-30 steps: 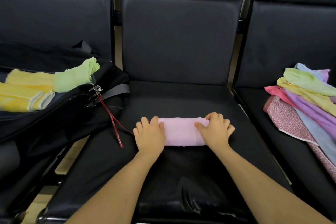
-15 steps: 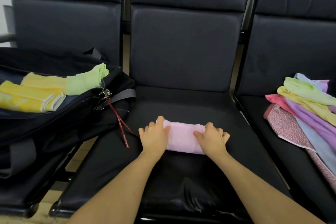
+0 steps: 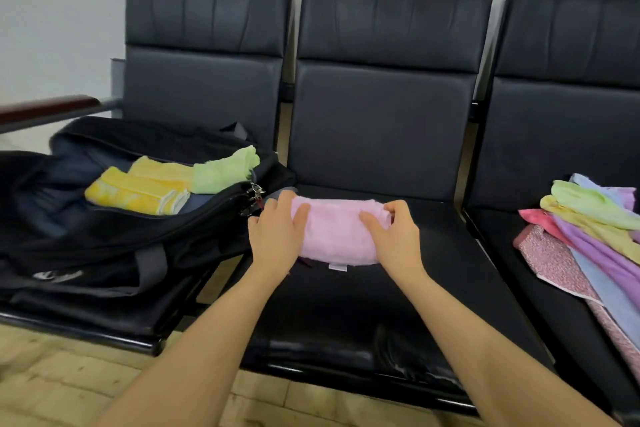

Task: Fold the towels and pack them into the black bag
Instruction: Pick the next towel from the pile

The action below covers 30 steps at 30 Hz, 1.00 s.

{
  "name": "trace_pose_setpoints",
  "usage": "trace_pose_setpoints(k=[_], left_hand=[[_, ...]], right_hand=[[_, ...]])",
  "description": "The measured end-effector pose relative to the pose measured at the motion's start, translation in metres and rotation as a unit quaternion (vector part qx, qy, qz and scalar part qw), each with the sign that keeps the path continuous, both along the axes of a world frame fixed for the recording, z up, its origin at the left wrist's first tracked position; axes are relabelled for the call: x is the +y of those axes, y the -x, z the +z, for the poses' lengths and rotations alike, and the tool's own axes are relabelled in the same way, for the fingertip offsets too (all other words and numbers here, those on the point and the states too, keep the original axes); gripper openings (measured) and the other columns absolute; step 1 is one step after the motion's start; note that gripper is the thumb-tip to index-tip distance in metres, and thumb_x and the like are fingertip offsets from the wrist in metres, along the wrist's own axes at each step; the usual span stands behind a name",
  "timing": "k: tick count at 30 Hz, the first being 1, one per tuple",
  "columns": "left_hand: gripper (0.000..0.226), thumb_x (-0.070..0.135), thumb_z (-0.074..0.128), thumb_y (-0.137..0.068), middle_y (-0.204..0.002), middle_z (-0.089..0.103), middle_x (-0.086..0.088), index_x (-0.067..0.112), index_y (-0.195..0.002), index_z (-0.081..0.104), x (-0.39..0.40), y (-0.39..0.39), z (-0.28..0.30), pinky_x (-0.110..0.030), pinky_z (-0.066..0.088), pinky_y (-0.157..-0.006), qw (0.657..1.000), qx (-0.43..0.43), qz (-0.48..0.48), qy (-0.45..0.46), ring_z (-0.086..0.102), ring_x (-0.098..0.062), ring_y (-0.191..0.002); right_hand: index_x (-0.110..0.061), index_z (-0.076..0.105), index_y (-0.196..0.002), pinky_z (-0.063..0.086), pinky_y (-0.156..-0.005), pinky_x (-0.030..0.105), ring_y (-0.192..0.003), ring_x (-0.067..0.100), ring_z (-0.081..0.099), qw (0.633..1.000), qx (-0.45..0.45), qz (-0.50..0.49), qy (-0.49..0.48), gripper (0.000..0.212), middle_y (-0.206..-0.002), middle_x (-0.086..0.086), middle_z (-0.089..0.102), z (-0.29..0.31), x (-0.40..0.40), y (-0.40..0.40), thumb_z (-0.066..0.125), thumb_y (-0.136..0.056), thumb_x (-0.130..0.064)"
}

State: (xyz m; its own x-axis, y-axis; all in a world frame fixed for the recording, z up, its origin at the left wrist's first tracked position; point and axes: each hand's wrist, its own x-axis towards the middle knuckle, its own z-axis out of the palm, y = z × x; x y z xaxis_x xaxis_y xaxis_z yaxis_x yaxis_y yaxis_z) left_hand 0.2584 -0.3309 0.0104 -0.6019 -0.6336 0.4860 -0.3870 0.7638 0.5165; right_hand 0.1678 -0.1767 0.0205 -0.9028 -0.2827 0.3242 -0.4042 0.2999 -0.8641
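pink towel now lifted off the middle seat, shifted left toward the black bag vs before | left hand and right hand grip its two ends, towel between them

- A waiting area or lobby is showing here, not a home.
- A row of linked black padded seats is standing against a plain pale wall.
- A dark red armrest on a metal frame is ending the row.
- Worn yellowish floor tiles are lying underneath.
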Motion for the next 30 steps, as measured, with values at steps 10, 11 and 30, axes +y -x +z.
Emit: trace_pose_setpoints(k=[10, 11, 30], left_hand=[[0.035, 0.038, 0.040, -0.100, -0.109, 0.057, -0.011, 0.012, -0.122, 0.049, -0.100, -0.059, 0.038, -0.039, 0.032, -0.085, 0.995, 0.003, 0.080, 0.061, 0.055, -0.035, -0.097], [0.035, 0.038, 0.041, -0.100, -0.109, 0.057, -0.011, 0.012, -0.121, 0.049, -0.115, -0.061, 0.041, -0.039, 0.032, -0.086, 0.994, 0.003, 0.086, 0.063, 0.055, -0.035, -0.098], [0.030, 0.037, 0.039, -0.100, -0.108, 0.055, -0.010, 0.014, -0.117, 0.048, -0.331, 0.009, -0.017, -0.040, 0.028, -0.087, 0.993, -0.011, 0.113, 0.004, 0.051, -0.034, -0.102]], right_hand=[[-0.019, 0.045, -0.095, 0.045, -0.066, 0.026, -0.077, 0.011, 0.053, 0.994, 0.061, 0.091, 0.012, 0.024, -0.080, -0.008, 0.051, 0.036, -0.097, -0.046, 0.065, -0.088, -0.030], [-0.020, 0.045, -0.094, 0.046, -0.069, 0.029, -0.078, 0.013, 0.053, 0.993, 0.065, 0.098, 0.011, 0.024, -0.079, -0.009, 0.051, 0.041, -0.113, -0.046, 0.066, -0.088, -0.030], [-0.018, 0.049, -0.101, 0.015, -0.089, 0.033, -0.102, 0.020, 0.042, 0.962, 0.192, 0.078, -0.179, 0.027, -0.092, -0.005, 0.051, 0.012, -0.332, 0.032, 0.059, -0.091, -0.041]])
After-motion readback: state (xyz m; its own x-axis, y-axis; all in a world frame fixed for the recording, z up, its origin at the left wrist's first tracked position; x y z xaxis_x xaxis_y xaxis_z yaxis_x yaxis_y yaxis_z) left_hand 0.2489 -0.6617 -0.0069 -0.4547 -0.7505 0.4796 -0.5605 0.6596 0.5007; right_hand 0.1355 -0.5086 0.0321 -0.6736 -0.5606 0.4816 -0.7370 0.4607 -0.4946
